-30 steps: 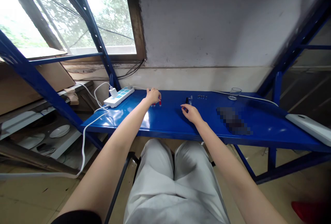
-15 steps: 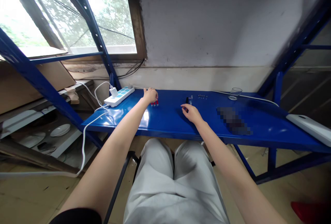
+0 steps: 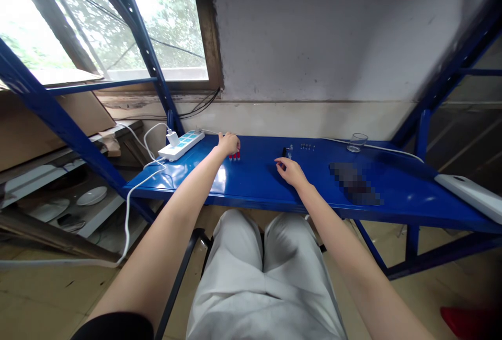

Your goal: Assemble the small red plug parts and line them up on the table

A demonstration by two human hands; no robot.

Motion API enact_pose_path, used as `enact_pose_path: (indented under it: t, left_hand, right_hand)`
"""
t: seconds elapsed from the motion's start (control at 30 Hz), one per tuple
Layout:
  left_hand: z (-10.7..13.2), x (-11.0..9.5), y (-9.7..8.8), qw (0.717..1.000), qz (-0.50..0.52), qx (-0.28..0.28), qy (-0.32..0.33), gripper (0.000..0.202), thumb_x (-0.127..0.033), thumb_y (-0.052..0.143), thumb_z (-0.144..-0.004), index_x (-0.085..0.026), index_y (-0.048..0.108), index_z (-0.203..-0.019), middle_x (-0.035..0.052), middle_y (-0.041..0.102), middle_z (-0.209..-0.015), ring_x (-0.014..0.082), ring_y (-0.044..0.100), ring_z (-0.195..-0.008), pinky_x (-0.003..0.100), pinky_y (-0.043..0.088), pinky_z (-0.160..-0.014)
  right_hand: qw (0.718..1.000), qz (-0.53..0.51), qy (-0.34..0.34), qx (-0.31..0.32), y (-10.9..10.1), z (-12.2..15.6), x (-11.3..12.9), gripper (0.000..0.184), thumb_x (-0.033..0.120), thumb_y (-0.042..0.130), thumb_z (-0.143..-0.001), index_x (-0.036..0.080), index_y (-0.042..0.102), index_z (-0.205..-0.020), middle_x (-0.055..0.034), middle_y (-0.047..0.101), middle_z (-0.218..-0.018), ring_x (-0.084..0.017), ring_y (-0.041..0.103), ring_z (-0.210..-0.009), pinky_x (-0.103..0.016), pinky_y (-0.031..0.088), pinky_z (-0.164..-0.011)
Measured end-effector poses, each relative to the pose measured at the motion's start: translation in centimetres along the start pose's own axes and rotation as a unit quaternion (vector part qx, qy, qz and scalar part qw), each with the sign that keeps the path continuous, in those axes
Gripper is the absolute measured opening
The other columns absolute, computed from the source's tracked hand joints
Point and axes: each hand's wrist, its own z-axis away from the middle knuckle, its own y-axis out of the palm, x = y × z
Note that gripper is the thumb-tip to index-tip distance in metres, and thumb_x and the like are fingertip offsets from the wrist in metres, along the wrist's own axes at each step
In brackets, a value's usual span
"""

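Observation:
My left hand (image 3: pixel 228 143) reaches to the far part of the blue table (image 3: pixel 251 183), fingers bent down and drawn together over several small red pieces with silvery ends (image 3: pixel 234 157). Whatever sits between those fingertips is hidden. My right hand (image 3: pixel 293 171) rests low over the table, loosely curved, thumb and fingers slightly apart, with nothing visible in it. Just beyond it stand a small black object (image 3: pixel 284 151) and a small clear one (image 3: pixel 290 149), too small to name. Several tiny shiny pieces (image 3: pixel 307 147) lie in a row farther right.
A white power strip (image 3: pixel 181 145) with a plugged-in white adapter lies at the left, its cable hanging over the edge. A drinking glass (image 3: pixel 356 143) and a blurred dark patch (image 3: pixel 353 183) are on the right. A white object (image 3: pixel 468 193) lies at the right end.
Both hands stay almost in place; the left fingers remain at the red pieces. The view has shifted very slightly.

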Motion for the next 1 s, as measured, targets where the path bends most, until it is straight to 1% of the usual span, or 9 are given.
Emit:
enact_pose_path:
  t: [0.37, 0.57, 0.67, 0.77, 0.87, 0.93, 1.0]
  left_hand:
    - [0.0, -0.1, -0.1, 0.999, 0.036, 0.002, -0.009, 0.007, -0.013, 0.065, -0.061, -0.018, 0.067, -0.064, 0.0096, 0.063, -0.087, 0.0317, 0.044, -0.104, 0.056, 0.018, -0.095]
    - [0.1, -0.2, -0.1, 0.999, 0.038, 0.006, -0.006, 0.009, -0.010, 0.066, -0.059, -0.019, 0.066, -0.062, 0.0085, 0.063, -0.086, 0.0312, 0.045, -0.103, 0.055, 0.017, -0.095]
    - [0.0, -0.2, -0.2, 1.000, 0.021, 0.013, -0.006, 0.011, -0.014, 0.069, -0.059, -0.019, 0.068, -0.068, 0.0087, 0.063, -0.091, 0.0317, 0.044, -0.105, 0.054, 0.018, -0.096]
    - [0.1, -0.4, -0.3, 1.000, 0.016, 0.010, 0.000, 0.021, -0.020, 0.070, -0.061, -0.020, 0.068, -0.082, 0.0099, 0.061, -0.101, 0.0328, 0.042, -0.108, 0.054, 0.017, -0.096]
    - [0.4, -1.3, -0.4, 0.998, 0.036, -0.035, 0.039, 0.026, -0.024, 0.063, -0.070, -0.020, 0.066, -0.096, 0.0112, 0.059, -0.109, 0.0318, 0.042, -0.109, 0.052, 0.017, -0.097]
    - [0.7, -2.4, -0.4, 0.991, 0.067, -0.076, 0.089, 0.027, -0.024, 0.055, -0.077, -0.019, 0.063, -0.102, 0.0117, 0.058, -0.111, 0.0303, 0.044, -0.109, 0.050, 0.019, -0.097]
    - [1.2, -3.9, -0.1, 0.979, 0.099, -0.096, 0.147, 0.028, -0.023, 0.049, -0.081, -0.018, 0.061, -0.106, 0.0120, 0.058, -0.111, 0.0288, 0.047, -0.108, 0.046, 0.023, -0.096]
  right_hand:
    - [1.000, -0.001, 0.005, 0.000, 0.0, 0.0, 0.0, 0.029, 0.026, 0.042, -0.082, 0.020, 0.060, -0.104, -0.0070, 0.065, -0.090, -0.017, 0.061, -0.074, -0.030, 0.050, -0.064]
    - [1.000, 0.001, 0.004, -0.002, 0.1, 0.0, -0.2, 0.029, 0.026, 0.043, -0.082, 0.020, 0.061, -0.104, -0.0065, 0.066, -0.090, -0.017, 0.061, -0.073, -0.029, 0.050, -0.064]
    - [1.000, 0.004, 0.004, -0.003, 0.0, 0.0, -0.1, 0.029, 0.026, 0.042, -0.082, 0.020, 0.061, -0.104, -0.0064, 0.066, -0.089, -0.017, 0.061, -0.072, -0.029, 0.050, -0.063]
    - [1.000, 0.016, 0.011, -0.008, -0.2, 0.1, 0.2, 0.029, 0.025, 0.042, -0.082, 0.019, 0.061, -0.103, -0.0062, 0.066, -0.088, -0.017, 0.061, -0.072, -0.028, 0.048, -0.060]
    - [0.998, 0.039, 0.039, -0.043, -0.6, 0.2, 0.5, 0.028, 0.025, 0.043, -0.080, 0.019, 0.062, -0.099, -0.0062, 0.067, -0.086, -0.017, 0.060, -0.070, -0.027, 0.047, -0.058]
    - [0.992, 0.053, 0.078, -0.080, -0.9, 0.3, 0.5, 0.026, 0.025, 0.044, -0.078, 0.019, 0.064, -0.094, -0.0064, 0.067, -0.083, -0.018, 0.060, -0.069, -0.027, 0.045, -0.056]
    - [0.984, 0.064, 0.125, -0.113, -1.2, 0.4, 0.4, 0.024, 0.024, 0.044, -0.077, 0.019, 0.064, -0.088, -0.0069, 0.067, -0.081, -0.019, 0.059, -0.067, -0.028, 0.044, -0.055]
